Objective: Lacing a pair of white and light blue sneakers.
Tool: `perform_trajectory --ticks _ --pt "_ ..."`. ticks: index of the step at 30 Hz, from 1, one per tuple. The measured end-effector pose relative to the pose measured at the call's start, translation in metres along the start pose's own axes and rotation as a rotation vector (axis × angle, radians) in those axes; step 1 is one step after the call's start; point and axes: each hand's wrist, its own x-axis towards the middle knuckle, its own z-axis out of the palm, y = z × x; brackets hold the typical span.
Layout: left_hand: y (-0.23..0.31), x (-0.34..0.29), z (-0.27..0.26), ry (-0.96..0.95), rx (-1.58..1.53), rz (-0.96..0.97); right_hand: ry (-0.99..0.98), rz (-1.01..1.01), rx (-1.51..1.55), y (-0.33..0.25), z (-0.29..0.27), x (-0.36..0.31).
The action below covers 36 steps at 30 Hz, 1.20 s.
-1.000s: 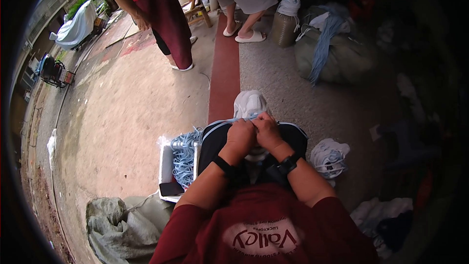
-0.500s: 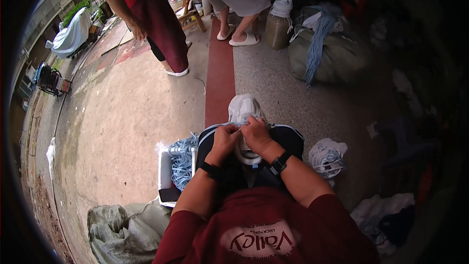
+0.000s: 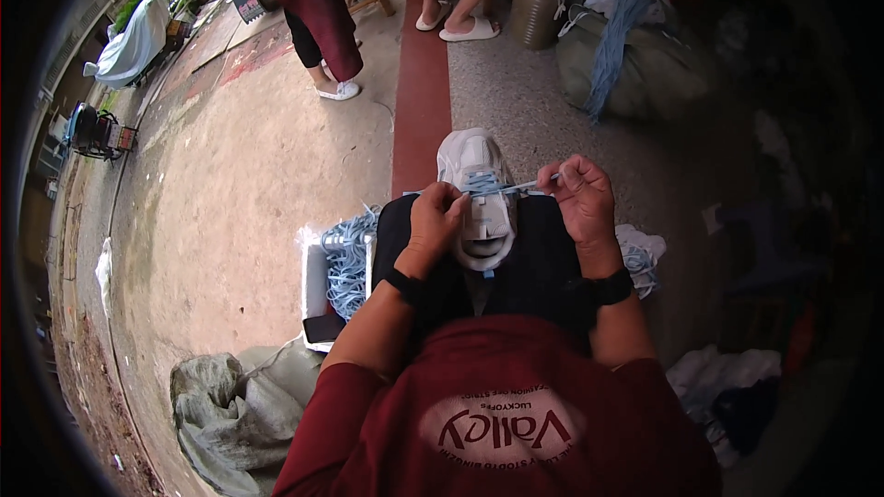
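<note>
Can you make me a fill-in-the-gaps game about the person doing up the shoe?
1. The shoe on the person's lap is ____ in colour.
2. Both hands pull a light ____ lace.
3. The right hand pinches one lace end; the left hand is at the shoe's ____ side.
4. The box of spare laces is beside the person's ____ knee.

Missing words: white; blue; left; left

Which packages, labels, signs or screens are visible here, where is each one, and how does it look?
White box: on the floor beside the person's left knee, rectangular, filled with light blue laces.
Phone: at the near end of that box, dark flat screen, switched off.
Grey sacks: lower left on the floor, crumpled.
Big grey-green sack: upper right, bulging, with blue laces hanging over it.
Board: far upper left on the floor, small, dark; details too small to tell.
</note>
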Motion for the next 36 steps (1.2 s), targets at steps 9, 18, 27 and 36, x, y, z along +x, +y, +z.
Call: perform_trajectory --ticks 9,18,27,36 --pt "0.075 0.002 -0.013 -0.178 -0.456 0.221 -0.147 -0.106 -0.592 0.018 0.008 -0.007" --pt "0.046 0.0 -0.006 -0.313 0.316 0.439 -0.073 0.034 -1.085 0.037 0.018 -0.001" --pt "0.026 0.01 -0.027 -0.253 0.787 0.58 -0.149 -0.17 -1.416 0.08 -0.006 0.002" --pt "0.018 0.012 -0.014 -0.191 0.75 0.558 -0.626 -0.174 -1.771 0.064 0.0 0.026"
